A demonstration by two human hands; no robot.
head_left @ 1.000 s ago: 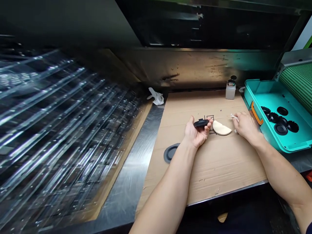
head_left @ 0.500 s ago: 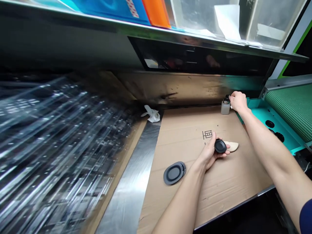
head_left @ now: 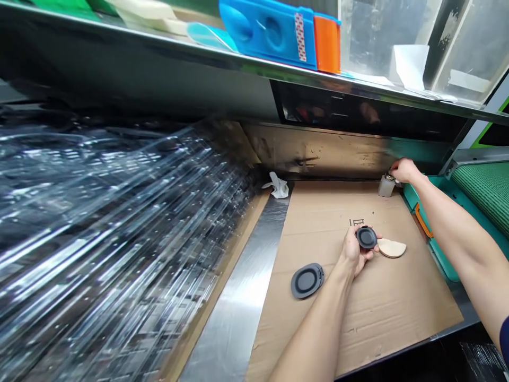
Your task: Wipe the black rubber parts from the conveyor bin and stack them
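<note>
My left hand [head_left: 353, 254] is closed around a small black oval plastic part [head_left: 366, 237], its recessed face turned up. Just beyond its fingertips, a cream half-round pad [head_left: 392, 248] lies on the cardboard sheet [head_left: 318, 339]. Another black oval plastic piece [head_left: 307, 280], larger and with a raised ring, rests flat left of my left forearm. At the back right my right hand [head_left: 405, 171] has its fingers closed at the dark top of a small translucent grey bottle [head_left: 386, 186]. Those fingertips are partly hidden.
Clear plastic-wrapped stacks [head_left: 131, 254] fill the left side. A crumpled white glove or cloth [head_left: 278, 187] sits at the back. On the right are a teal tray [head_left: 447, 260] with an orange handle and a green conveyor belt [head_left: 487, 180]. A shelf [head_left: 246, 63] overhangs the back.
The view has swung left, so things appear farther right. My right hand stays by the bottle, its fingers now at the bottle's top. My left hand still holds the small black part.
</note>
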